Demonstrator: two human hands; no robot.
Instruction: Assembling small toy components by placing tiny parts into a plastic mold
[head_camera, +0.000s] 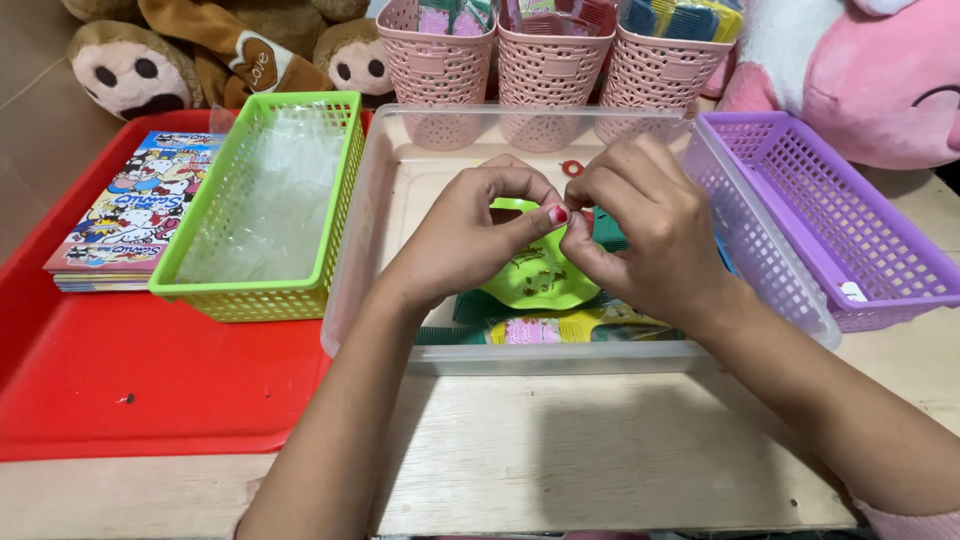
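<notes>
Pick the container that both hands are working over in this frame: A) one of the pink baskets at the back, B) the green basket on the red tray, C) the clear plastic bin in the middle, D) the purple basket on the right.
C: the left hand and right hand meet fingertip to fingertip above the clear plastic bin, just over a lime-green plastic piece lying in it.

Under the hands (560, 235) a lime-green piece (540, 275) with a brown figure is seen. To their left, a green lattice basket (255, 300) and a red tray (150, 390) are found; to their right, a purple one (830, 230); beyond, three pink woven baskets (545, 60).
</notes>
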